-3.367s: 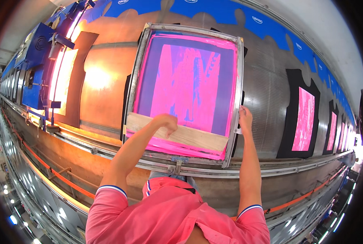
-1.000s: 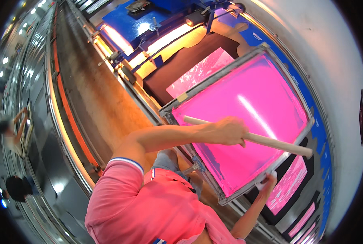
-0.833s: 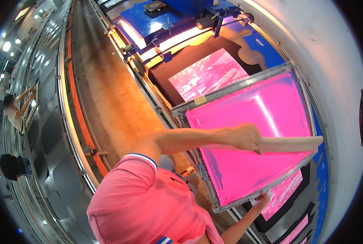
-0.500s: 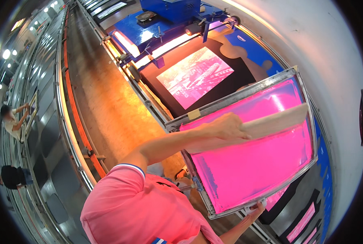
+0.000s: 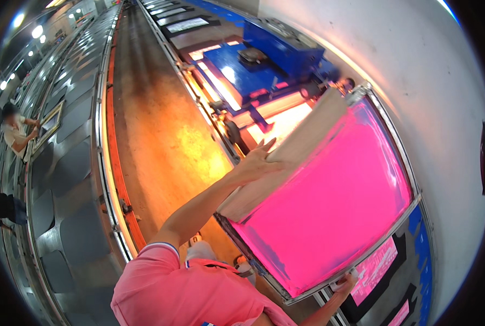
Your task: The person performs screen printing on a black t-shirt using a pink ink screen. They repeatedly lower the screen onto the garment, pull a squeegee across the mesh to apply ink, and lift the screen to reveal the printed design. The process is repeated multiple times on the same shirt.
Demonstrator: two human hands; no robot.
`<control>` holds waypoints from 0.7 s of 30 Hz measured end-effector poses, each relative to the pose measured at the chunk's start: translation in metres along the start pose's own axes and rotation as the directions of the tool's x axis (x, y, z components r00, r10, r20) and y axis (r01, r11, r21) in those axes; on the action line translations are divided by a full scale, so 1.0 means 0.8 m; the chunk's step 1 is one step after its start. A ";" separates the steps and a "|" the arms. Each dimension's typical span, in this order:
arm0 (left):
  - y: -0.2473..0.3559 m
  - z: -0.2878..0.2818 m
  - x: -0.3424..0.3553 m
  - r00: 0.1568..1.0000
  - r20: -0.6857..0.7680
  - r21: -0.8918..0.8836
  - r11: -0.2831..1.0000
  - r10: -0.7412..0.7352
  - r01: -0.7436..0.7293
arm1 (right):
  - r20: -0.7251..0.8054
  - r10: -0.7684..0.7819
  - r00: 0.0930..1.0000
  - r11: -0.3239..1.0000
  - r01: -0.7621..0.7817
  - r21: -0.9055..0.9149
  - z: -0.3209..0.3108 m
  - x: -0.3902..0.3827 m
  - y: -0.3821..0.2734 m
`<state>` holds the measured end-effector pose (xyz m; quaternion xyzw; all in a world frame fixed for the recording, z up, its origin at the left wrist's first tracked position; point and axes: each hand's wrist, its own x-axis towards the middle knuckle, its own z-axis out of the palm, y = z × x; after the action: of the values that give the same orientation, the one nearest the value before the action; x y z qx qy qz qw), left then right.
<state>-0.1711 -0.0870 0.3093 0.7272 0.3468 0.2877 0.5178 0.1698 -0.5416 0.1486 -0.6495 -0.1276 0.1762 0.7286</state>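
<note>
A wooden squeegee lies slanted along the far left edge of a metal-framed printing screen, whose mesh is coated with bright pink ink. My left hand rests on the squeegee's wood with its fingers spread and stretched past the edge. At the near edge of the frame, my right hand is closed around the frame or a small grip on it; the fingers are partly hidden. A pink printed panel on a black piece shows just beyond my right hand.
A blue heater machine with glowing orange lamps straddles the long table rail beyond the screen. To the left, an orange-lit aisle runs beside another long table with dark grey pieces. A person works there with a frame. A white wall stands right.
The squeegee has moved from mid-screen to the far left edge of the frame. My left fingers have spread out. The view has shifted, and more of the pink panel below shows.
</note>
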 end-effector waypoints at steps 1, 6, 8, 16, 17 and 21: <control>-0.008 -0.039 -0.013 0.997 -0.016 -0.111 0.991 -0.073 0.070 | 0.077 0.004 0.997 1.000 -0.003 -0.013 0.023 0.009 -0.005; -0.029 -0.224 -0.101 0.952 -0.129 -0.367 0.905 -0.278 0.215 | 0.403 -0.093 0.910 0.953 0.199 -0.228 0.205 0.005 -0.056; -0.055 -0.296 -0.144 0.909 -0.275 -0.374 0.906 -0.314 0.200 | 0.503 -0.077 0.861 0.947 0.222 -0.234 0.302 0.005 -0.055; -0.184 -0.559 -0.292 0.728 -0.605 -0.490 0.871 -0.323 -0.021 | 0.603 0.397 0.692 0.915 -0.346 -0.205 0.733 -0.072 -0.089; -0.202 -0.576 -0.295 0.624 -0.697 -0.470 0.883 -0.354 -0.024 | 0.687 0.275 0.673 0.961 -0.162 -0.226 0.763 -0.052 -0.060; -0.256 -0.656 -0.312 0.412 -0.816 -0.446 0.895 -0.406 -0.002 | 0.844 0.186 0.504 0.978 -0.013 -0.208 0.918 -0.048 0.006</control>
<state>-0.7700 0.0492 0.2557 0.3000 0.5913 0.6222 0.4162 -0.1704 0.1047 0.2362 -0.5442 -0.4487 0.5041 0.4985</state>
